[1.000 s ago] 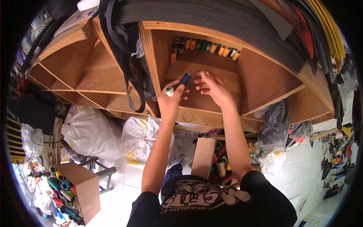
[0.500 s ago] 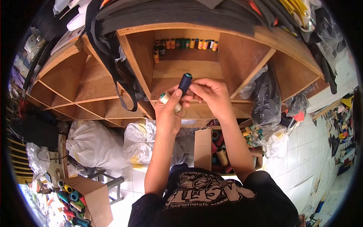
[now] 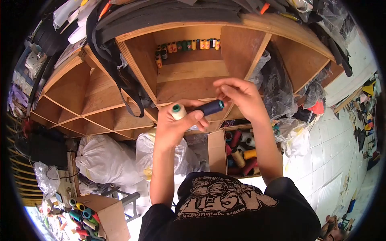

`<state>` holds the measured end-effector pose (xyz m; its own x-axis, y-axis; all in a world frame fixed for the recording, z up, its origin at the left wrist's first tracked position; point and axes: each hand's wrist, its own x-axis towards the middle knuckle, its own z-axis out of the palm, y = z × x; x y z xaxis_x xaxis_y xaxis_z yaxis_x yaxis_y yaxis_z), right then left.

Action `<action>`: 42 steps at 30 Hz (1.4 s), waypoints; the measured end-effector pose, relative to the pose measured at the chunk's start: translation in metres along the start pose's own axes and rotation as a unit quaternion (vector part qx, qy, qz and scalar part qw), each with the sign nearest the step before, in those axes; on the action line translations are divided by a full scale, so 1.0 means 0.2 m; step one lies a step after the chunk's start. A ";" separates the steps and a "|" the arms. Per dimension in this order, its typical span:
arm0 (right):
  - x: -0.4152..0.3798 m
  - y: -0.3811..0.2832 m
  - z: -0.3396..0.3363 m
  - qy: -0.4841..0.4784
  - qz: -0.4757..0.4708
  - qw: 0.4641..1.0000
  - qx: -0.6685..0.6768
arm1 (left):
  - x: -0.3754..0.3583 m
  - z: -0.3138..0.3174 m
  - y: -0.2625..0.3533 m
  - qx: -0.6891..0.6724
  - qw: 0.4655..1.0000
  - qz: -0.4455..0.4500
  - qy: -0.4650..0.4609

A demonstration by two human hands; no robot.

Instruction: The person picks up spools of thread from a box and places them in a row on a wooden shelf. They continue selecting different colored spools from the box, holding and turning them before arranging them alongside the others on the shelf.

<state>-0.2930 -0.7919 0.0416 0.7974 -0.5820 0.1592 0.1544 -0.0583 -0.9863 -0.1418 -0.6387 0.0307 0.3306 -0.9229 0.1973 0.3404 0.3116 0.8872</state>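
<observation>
My left hand (image 3: 173, 126) is closed around two thread spools. The cream spool (image 3: 179, 113) sits between palm and thumb with its green end facing up. Held under the thumb and pointing right is the navy blue spool (image 3: 210, 107), its teal end outward. Just above and right of that end is my right hand (image 3: 241, 98), apart from the spool. Its thumb and fingers are bent together in a pinch; whatever they hold is too fine to make out. Beyond both hands, a row of small thread spools (image 3: 189, 45) stands at the back of a wooden cubby (image 3: 193, 86).
Below my right forearm is a cardboard box (image 3: 217, 152) full of large thread cones. Another box (image 3: 108, 215) of cones stands lower left. White sacks (image 3: 105, 160) sit under the shelf. A black strap (image 3: 116, 76) hangs at the left, and plastic bags (image 3: 277, 80) hang at the right.
The navy spool has tipped from nearly upright to lying rightward in my left hand. My right hand has moved away from it, up and to the right. The view has shifted slightly.
</observation>
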 end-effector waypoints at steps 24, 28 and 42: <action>-0.10 0.01 0.05 0.003 -0.127 0.986 -0.110 | -0.04 0.08 -0.03 0.409 0.889 0.188 0.081; -0.11 -0.01 0.06 0.035 -0.230 0.924 -0.304 | -0.03 0.07 -0.06 0.402 0.889 0.192 0.103; -0.03 0.13 0.12 0.098 -0.463 0.794 -0.382 | -0.01 0.02 -0.17 0.198 0.955 0.058 0.215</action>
<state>-0.2798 -0.7713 0.0153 0.4314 -0.1132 0.8950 0.1635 -0.9658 -0.2010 -0.1564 -0.6491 0.0015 0.7056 -0.6828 0.1896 -0.0517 0.2172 0.9748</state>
